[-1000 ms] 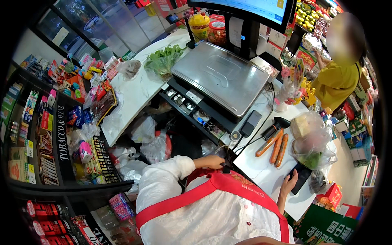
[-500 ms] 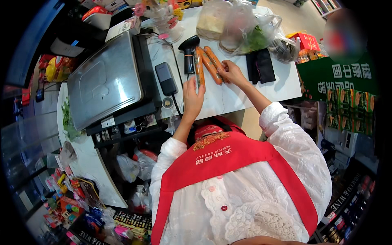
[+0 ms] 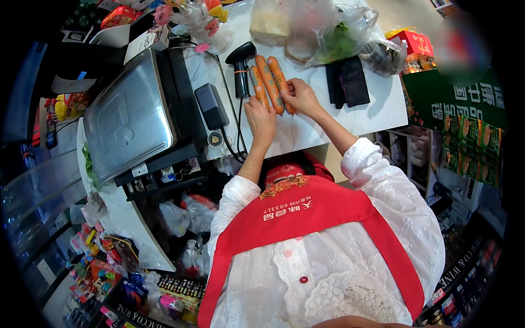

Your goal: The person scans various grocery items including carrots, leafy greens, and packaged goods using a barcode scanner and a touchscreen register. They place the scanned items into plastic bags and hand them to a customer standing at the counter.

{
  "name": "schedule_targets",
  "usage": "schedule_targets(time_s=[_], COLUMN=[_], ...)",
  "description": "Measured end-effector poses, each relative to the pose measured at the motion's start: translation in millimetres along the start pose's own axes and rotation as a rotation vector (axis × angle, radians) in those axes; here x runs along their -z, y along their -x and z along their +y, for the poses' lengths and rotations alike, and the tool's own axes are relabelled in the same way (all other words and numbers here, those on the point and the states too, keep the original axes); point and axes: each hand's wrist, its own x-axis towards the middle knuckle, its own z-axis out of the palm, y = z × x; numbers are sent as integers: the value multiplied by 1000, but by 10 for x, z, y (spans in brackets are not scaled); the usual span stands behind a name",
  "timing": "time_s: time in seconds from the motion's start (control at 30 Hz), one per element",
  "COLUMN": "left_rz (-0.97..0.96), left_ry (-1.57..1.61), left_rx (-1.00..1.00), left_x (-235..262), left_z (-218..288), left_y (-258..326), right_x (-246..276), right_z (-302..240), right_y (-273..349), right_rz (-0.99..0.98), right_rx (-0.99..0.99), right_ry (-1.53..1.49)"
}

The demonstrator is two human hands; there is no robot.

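Three orange-wrapped sausages lie side by side on the white counter, pointing away from me: a left sausage, a middle sausage and a right sausage. My left hand has its fingers closed at the near end of the left one. With thumb and fingers, my right hand grips the lower part of the right one. Just left of the sausages is a black handheld barcode scanner, its cable running toward me.
A metal-topped weighing scale and a grey box-shaped device stand to the left. Clear plastic bags of produce sit at the back. A black folded cloth-like item lies right of my right hand.
The left sausage has come down beside the others, so all three now line up closely. My right hand has shifted slightly left against the row. The whole view has tilted slightly.
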Motion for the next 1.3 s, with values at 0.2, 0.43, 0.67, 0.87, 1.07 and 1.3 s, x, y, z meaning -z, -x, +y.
schedule_targets(time_s=[0.2, 0.43, 0.67, 0.87, 1.07, 1.3], left_rz=[-591, -511, -304, -280, -406, -420], left_ry=[1128, 1523, 1478, 1545, 1921, 1754], left_rx=[734, 514, 316, 299, 352, 468], left_x=[408, 1334, 1705, 1847, 1829, 1911], left_z=[-7, 101, 156, 1, -226, -250], left_y=[-80, 278, 369, 385, 364, 184], right_x=[107, -521, -1086, -799, -120, 459], right_z=[-256, -750, -962, -807, -1050, -1119], right_y=[116, -238, -593, -596, 67, 716], right_rz=[264, 115, 141, -171, -628, -895], right_rx=[377, 417, 195, -68, 77, 129], right_ry=[188, 7, 181, -688, -1287, -833])
